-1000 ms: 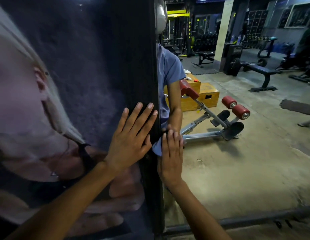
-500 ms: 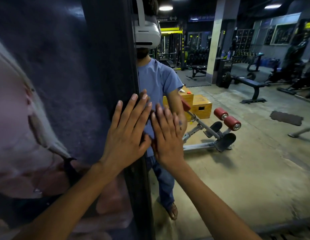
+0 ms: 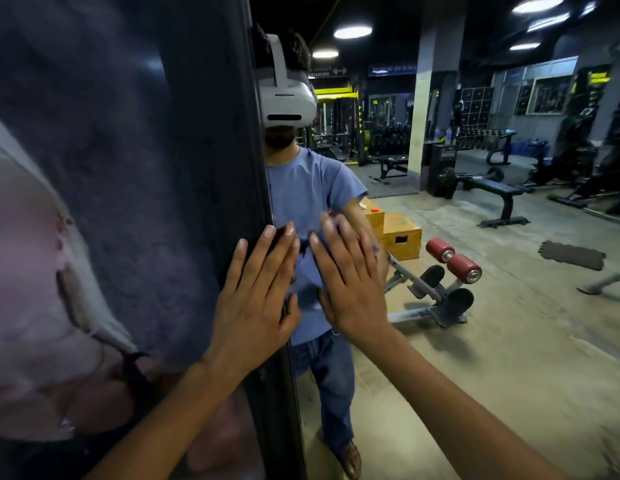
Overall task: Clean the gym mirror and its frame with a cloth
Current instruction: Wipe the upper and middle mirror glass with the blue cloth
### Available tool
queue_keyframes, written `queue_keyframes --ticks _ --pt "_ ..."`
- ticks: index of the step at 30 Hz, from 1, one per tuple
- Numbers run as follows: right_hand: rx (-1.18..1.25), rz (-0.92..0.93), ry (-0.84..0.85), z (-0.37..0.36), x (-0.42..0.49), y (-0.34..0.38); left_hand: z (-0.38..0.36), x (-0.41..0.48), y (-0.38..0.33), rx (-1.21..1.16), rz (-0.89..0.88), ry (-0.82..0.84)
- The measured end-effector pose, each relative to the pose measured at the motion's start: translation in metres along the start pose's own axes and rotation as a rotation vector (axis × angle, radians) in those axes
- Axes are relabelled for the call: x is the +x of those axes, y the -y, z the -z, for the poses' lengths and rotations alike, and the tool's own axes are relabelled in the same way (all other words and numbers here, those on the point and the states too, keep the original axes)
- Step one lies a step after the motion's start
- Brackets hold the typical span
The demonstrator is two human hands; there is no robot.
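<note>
The gym mirror fills the right side, and its black vertical frame runs down the middle. My left hand lies flat with straight fingers on the frame, its fingertips reaching over the edge of the glass. My right hand is flat on the glass just right of the frame. It presses a light blue cloth against the mirror, and a fold of the cloth shows between the two hands. The rest of the cloth is hidden under my palm.
A large printed poster covers the wall left of the frame. The mirror reflects a person in a blue shirt with a headset, a sit-up bench with red rollers, wooden boxes, weight benches and racks.
Both hands have slid upward along the frame and glass, the right one carrying the cloth. The view has risen, so more of the reflected person shows.
</note>
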State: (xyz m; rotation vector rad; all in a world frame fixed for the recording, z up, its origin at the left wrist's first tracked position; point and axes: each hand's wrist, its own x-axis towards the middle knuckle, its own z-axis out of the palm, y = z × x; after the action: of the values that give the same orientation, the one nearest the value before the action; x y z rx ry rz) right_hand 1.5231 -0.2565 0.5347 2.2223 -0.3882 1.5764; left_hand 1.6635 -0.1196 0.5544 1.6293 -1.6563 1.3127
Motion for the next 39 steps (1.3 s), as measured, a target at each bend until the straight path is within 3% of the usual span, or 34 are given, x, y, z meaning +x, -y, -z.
queue_keyframes --ticks 2,7,10,14,21,27,31,33,35,39 --pt "-0.067 0.012 0.013 0.009 -0.003 -0.017 0.004 0.004 0.001 0.025 -0.03 0.01" --pt "-0.032 -0.383 -0.29 0.034 0.112 -0.039 0.012 0.045 -0.001 0.027 -0.126 -0.035" --pt "-0.016 -0.269 -0.227 0.033 0.118 -0.031 0.016 0.076 0.005 0.038 -0.11 -0.081" --pt "-0.095 -0.101 -0.062 0.036 0.055 -0.046 0.019 0.098 0.016 0.084 -0.128 -0.116" --pt "-0.044 -0.382 -0.279 0.057 0.118 -0.07 0.015 0.131 0.011 0.153 -0.191 -0.104" --pt "-0.145 -0.078 -0.015 0.051 0.05 -0.079 0.009 0.125 0.016 0.199 -0.24 -0.087" --pt "-0.097 -0.453 -0.286 0.069 0.098 -0.106 0.008 0.126 0.015 0.205 -0.231 -0.097" --pt "-0.07 -0.521 -0.363 0.071 0.122 -0.103 0.007 0.125 0.016 0.2 -0.234 -0.099" --pt "-0.079 -0.447 -0.319 0.062 0.118 -0.089 0.005 0.123 0.014 0.188 -0.229 -0.102" --pt "-0.056 -0.192 -0.061 0.031 0.03 -0.051 -0.002 0.108 0.006 0.166 -0.263 -0.112"
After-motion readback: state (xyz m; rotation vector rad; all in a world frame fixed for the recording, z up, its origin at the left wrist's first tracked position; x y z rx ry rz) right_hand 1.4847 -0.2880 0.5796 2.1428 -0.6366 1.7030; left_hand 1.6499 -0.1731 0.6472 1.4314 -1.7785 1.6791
